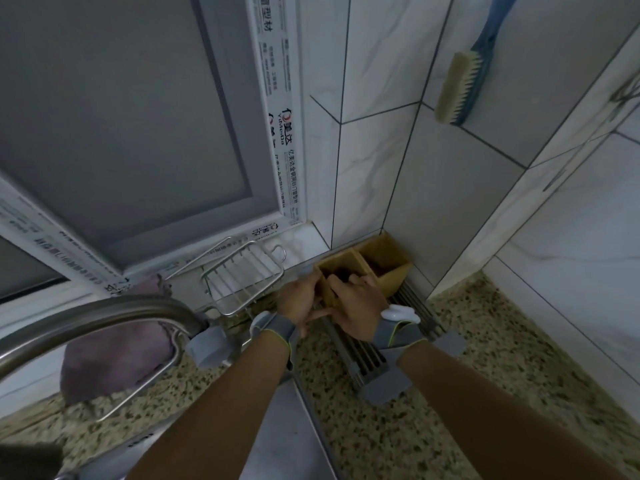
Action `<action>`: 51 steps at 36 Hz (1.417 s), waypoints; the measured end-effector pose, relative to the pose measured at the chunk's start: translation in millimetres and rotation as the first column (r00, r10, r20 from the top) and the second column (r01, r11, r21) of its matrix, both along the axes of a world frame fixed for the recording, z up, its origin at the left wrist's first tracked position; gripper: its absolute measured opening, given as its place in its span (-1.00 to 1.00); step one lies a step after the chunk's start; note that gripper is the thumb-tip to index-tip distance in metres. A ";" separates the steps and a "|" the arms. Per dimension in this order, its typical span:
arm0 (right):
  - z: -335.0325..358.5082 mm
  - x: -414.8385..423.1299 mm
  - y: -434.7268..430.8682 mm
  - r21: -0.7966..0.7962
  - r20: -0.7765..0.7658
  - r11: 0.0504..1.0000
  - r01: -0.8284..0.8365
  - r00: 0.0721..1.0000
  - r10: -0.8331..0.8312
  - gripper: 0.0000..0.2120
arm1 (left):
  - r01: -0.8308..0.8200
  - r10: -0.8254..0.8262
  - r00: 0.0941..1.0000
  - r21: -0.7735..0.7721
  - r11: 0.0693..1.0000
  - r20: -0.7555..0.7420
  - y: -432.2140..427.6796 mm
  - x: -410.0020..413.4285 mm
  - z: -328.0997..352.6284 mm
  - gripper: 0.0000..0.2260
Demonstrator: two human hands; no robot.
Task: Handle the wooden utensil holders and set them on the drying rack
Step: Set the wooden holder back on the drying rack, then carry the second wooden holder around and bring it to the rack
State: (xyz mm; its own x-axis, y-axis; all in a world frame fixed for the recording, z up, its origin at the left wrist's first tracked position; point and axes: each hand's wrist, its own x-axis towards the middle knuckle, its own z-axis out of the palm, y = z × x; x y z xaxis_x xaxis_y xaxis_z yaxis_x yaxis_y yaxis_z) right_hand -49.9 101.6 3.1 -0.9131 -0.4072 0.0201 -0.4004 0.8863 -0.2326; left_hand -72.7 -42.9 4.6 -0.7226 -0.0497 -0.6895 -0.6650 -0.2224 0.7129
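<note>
Two square wooden utensil holders stand side by side on the far end of a grey slatted drying rack (367, 355) in the tiled corner. The nearer, left holder (337, 268) is gripped by both hands: my left hand (298, 299) presses its left side, and my right hand (360, 303) wraps over its front rim with fingers reaching inside. The second holder (384, 261) sits behind it to the right, against the wall, untouched. Both wrists wear grey straps. The lower part of the held holder is hidden behind my hands.
A wire soap basket (242, 282) sits left of the holders on the window ledge. A curved steel faucet (86, 323) and a purple cloth (114, 362) are at the left. A blue scrub brush (464, 88) hangs on the wall. Speckled countertop (485, 341) lies right of the rack.
</note>
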 end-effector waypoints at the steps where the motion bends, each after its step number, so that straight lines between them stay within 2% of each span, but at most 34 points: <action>1: -0.2 -1.3 -0.1 0.000 0.006 1.000 -0.007 1.000 0.007 -0.55 | -0.008 0.008 1.000 0.005 1.000 0.002 0.3 -1.1 -1.3 -0.67; 3: 1.4 -1.3 -0.7 0.004 0.028 1.000 -0.021 0.999 0.021 -0.54 | -0.011 0.011 1.000 0.014 1.000 0.003 1.7 -1.9 -4.5 -0.65; 7: 6.1 0.5 -1.5 0.074 0.091 0.997 -0.031 0.996 0.024 -0.45 | 0.007 -0.007 1.000 0.032 0.999 0.026 3.9 3.6 0.3 -0.76; 8: 8.5 1.7 -1.6 0.088 0.115 0.996 -0.030 0.993 0.019 -0.42 | 0.005 -0.006 1.000 0.042 0.999 0.028 2.9 5.9 2.6 -0.74; 10: 13.4 4.5 -0.8 0.083 0.138 0.996 -0.022 0.990 0.011 -0.36 | 0.010 -0.011 1.000 0.084 0.996 0.012 0.4 8.5 -3.0 -0.58; 11: 15.7 6.9 0.6 0.055 0.111 0.998 -0.024 0.994 0.017 -0.34 | 0.012 -0.012 1.000 0.108 0.994 0.001 -0.1 10.0 -3.8 -0.52; 12: 18.6 10.4 2.4 0.014 0.072 1.000 -0.024 0.997 0.023 -0.32 | 0.025 -0.024 1.000 0.122 0.992 -0.009 -0.9 13.9 1.3 -0.53; 14: 24.7 19.8 7.1 -0.050 0.031 0.998 -0.036 0.999 0.037 -0.27 | 0.032 -0.029 0.999 0.110 0.993 -0.029 -1.3 27.5 16.0 -0.70; 15: 23.6 20.9 9.7 -0.073 0.035 0.996 -0.045 0.998 0.047 -0.27 | 0.015 -0.012 1.000 0.108 0.994 -0.027 -1.3 28.0 17.7 -0.71; 18: 32.6 51.3 17.1 -0.197 0.095 0.980 -0.022 0.995 0.041 -0.40 | 0.005 -0.006 1.000 0.064 0.998 0.004 -6.1 44.6 28.2 -0.58; 20: 33.3 75.6 24.1 -0.305 0.167 0.950 0.067 0.986 -0.016 -0.41 | 0.009 -0.008 1.000 0.075 0.997 -0.012 -7.3 62.7 42.7 -0.60; 22: 37.6 102.3 30.7 -0.339 0.248 0.924 0.180 0.964 -0.097 -0.36 | 0.029 -0.024 0.998 0.099 0.995 -0.052 -6.6 83.3 57.3 -0.69; 26: 46.2 155.3 45.2 -0.327 0.382 0.880 0.345 0.900 -0.211 -0.41 | 0.096 -0.080 0.991 0.151 0.984 -0.104 -8.2 118.2 55.6 -0.76; 31: 34.5 237.6 60.1 -0.315 0.438 0.813 0.490 0.835 -0.334 -0.38 | 0.157 -0.154 0.987 0.097 0.983 -0.043 5.3 157.9 60.9 -0.68; 35: 21.7 303.7 78.5 -0.297 0.492 0.755 0.584 0.771 -0.403 -0.34 | 0.260 -0.261 0.965 0.126 0.957 -0.011 35.2 197.8 54.4 -0.67; 36: 22.1 330.6 92.4 -0.296 0.514 0.710 0.639 0.733 -0.446 -0.34 | 0.312 -0.311 0.950 0.120 0.943 -0.022 52.9 216.0 55.2 -0.69; 37: 20.6 354.8 103.4 -0.285 0.524 0.682 0.674 0.705 -0.478 -0.34 | 0.348 -0.350 0.937 0.126 0.929 -0.007 65.9 233.2 55.8 -0.71; 41: 19.1 405.5 130.7 -0.290 0.520 0.664 0.689 0.696 -0.495 -0.37 | 0.433 -0.437 0.900 0.145 0.890 -0.007 92.8 265.8 54.6 -0.68; 43: 23.6 449.9 148.2 -0.296 0.519 0.571 0.766 0.631 -0.577 -0.37 | 0.518 -0.522 0.853 0.165 0.839 -0.021 122.6 295.6 50.0 -0.69; 44: 24.1 450.5 150.4 -0.305 0.505 0.563 0.768 0.632 -0.588 -0.37 | 0.532 -0.535 0.844 0.167 0.830 -0.030 122.9 297.7 48.9 -0.69; 46: 23.2 489.4 168.4 -0.309 0.490 0.480 0.821 0.570 -0.660 -0.35 | 0.599 -0.604 0.797 0.159 0.785 -0.022 149.3 323.8 49.8 -0.64; 47: 22.9 489.5 169.3 -0.318 0.481 0.482 0.817 0.577 -0.660 -0.34 | 0.603 -0.608 0.794 0.159 0.782 -0.018 147.8 323.6 45.8 -0.61; 51: 31.6 551.0 195.1 -0.341 0.453 0.390 0.855 0.513 -0.729 -0.34 | 0.680 -0.690 0.724 0.188 0.708 -0.021 191.8 362.2 38.6 -0.55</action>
State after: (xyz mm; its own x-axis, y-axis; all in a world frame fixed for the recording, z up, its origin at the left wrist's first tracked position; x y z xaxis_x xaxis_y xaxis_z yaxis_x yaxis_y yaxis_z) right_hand 501.1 296.7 34.7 -0.8154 0.5181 -0.2582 0.5358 0.5067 -0.6754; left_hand 289.5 149.0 43.2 -0.4778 0.5668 -0.6711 -0.7145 0.1938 0.6723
